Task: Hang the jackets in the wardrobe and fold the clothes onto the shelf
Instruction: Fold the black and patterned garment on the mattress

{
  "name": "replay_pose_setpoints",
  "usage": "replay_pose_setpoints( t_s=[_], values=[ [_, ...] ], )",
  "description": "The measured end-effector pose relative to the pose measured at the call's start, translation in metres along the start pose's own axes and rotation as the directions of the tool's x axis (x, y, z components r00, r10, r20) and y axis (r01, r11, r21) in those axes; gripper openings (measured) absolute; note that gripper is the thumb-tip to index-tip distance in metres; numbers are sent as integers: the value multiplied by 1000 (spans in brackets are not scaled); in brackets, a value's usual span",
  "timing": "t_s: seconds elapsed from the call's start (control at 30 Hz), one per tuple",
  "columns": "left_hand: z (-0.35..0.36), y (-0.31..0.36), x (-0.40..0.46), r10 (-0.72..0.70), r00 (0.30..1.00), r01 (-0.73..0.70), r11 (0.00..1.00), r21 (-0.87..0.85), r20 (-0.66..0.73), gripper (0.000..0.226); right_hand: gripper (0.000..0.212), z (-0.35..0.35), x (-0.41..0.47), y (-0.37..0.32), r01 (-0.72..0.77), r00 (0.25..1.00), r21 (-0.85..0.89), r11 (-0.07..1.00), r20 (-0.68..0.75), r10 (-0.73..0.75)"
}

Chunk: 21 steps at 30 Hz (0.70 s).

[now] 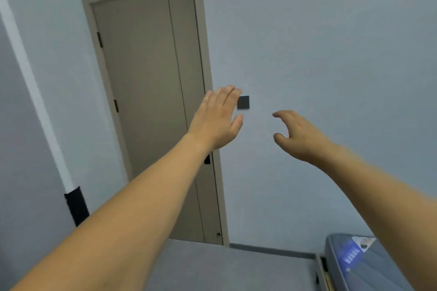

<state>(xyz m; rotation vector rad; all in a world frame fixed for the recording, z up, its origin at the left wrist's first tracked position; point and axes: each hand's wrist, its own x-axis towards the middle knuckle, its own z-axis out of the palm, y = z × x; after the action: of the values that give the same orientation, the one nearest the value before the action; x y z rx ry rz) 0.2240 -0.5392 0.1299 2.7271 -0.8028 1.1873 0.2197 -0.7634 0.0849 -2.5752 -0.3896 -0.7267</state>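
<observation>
Both my arms reach forward toward a pale wall. My left hand (217, 118) is raised with straight fingers spread, and its fingertips overlap the edge of a dark square wall switch (244, 102). My right hand (298, 134) hovers to the right of it with fingers loosely curved and holds nothing. No jacket, clothes, wardrobe or shelf is in view.
A closed taupe door (146, 92) in its frame stands at the left, behind my left arm. A grey mattress corner (359, 264) wrapped in plastic lies at the bottom right. Grey floor (236, 269) runs along the bottom. A white pipe with a black base (76, 205) stands at the far left.
</observation>
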Motion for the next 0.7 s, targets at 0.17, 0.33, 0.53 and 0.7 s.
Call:
replay_pose_setpoints(
  t_s=[0.17, 0.33, 0.53, 0.7],
  values=[
    [100, 46, 66, 87, 994, -80, 990, -113, 59, 57, 56, 4, -10, 114, -173, 985, -39, 984, -12, 173],
    [208, 85, 129, 176, 981, -152, 959, -240, 80, 57, 55, 6, 2, 216, -359, 933, -83, 930, -46, 357],
    [319, 176, 214, 315, 945, -250, 869, -427, 89, 56, 54, -13, 5, 322, -519, 854, -119, 846, -118, 507],
    [392, 286, 252, 472, 874, -343, 770, -538, 118, 57, 54, -48, -41, 418, -668, 744, -146, 730, -161, 649]
  ],
)
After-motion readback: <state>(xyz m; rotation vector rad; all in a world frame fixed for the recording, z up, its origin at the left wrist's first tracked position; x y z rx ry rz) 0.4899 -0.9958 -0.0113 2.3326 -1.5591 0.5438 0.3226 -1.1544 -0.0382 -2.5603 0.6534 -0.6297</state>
